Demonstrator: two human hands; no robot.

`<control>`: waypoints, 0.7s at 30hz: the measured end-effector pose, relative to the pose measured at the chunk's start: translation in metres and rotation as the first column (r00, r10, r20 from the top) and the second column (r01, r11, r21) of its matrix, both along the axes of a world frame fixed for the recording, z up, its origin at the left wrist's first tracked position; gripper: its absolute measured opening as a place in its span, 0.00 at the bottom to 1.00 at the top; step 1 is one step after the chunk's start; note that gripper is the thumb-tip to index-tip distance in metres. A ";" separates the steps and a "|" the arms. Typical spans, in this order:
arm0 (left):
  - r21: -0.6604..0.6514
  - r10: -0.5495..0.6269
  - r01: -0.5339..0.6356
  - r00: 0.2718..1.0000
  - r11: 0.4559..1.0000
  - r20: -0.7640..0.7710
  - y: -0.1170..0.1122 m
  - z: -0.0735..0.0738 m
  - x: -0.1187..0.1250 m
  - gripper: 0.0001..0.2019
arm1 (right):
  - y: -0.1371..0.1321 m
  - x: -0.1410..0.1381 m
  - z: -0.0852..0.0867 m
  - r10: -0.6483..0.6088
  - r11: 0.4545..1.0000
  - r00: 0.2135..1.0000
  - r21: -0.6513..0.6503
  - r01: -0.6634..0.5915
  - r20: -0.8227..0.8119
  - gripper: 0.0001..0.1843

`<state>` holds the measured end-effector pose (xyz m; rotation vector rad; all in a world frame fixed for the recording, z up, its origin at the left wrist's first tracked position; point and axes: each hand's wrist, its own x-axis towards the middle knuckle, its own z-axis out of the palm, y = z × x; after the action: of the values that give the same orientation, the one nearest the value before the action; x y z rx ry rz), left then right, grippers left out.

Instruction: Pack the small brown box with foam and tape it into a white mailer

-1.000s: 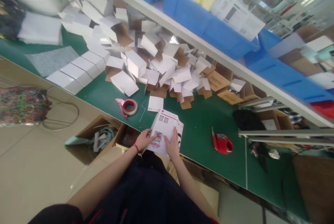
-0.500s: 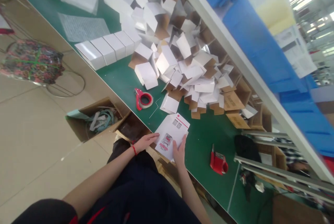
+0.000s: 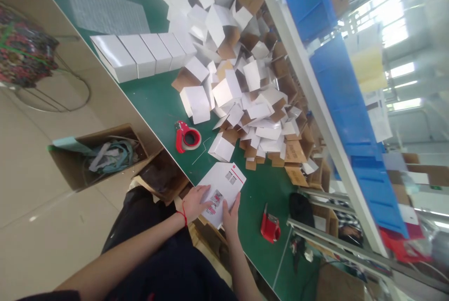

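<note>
A white printed leaflet point(image 3: 225, 186) with a red line, two code squares and a picture lies at the front edge of the green table. More white layers may lie under it. My left hand point(image 3: 195, 203) rests on its left side, fingers stretched out over the paper. At the lower right edge, my right hand point(image 3: 230, 214) grips it, thumb on top and fingers along the side; what is under them is hidden. Just beyond the leaflet lies an open white carton point(image 3: 220, 147). A red tape dispenser point(image 3: 187, 136) lies to its left.
Folded-open white cartons point(image 3: 242, 86) pile up along the back. Several closed white boxes point(image 3: 128, 55) stand in a row at left. A second red tape dispenser point(image 3: 270, 227) is at right. Below the edge stands a scrap carton point(image 3: 66, 165). A white rail point(image 3: 315, 104) carries blue bins point(image 3: 336, 76).
The view has shifted and turned. My left hand has moved further onto the leaflet, its fingers now spread over the printed picture. My right hand keeps its place at the right edge.
</note>
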<state>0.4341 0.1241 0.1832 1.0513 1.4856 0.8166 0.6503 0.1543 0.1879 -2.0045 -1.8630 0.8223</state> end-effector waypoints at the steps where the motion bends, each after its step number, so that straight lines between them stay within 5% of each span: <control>1: -0.005 -0.002 0.002 1.000 1.000 -0.008 0.001 0.002 -0.001 0.32 | 0.000 0.000 0.000 0.000 1.000 1.000 -0.005 0.000 0.008 0.50; 21: -0.036 -0.151 0.150 0.988 0.988 -0.034 0.012 0.001 -0.025 0.28 | 0.006 -0.003 0.007 -0.042 0.999 0.996 -0.037 0.039 -0.079 0.53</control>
<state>0.4094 0.1363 0.1844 1.1439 1.4261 0.6674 0.6475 0.1607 0.1950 -1.9931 -1.7702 0.9164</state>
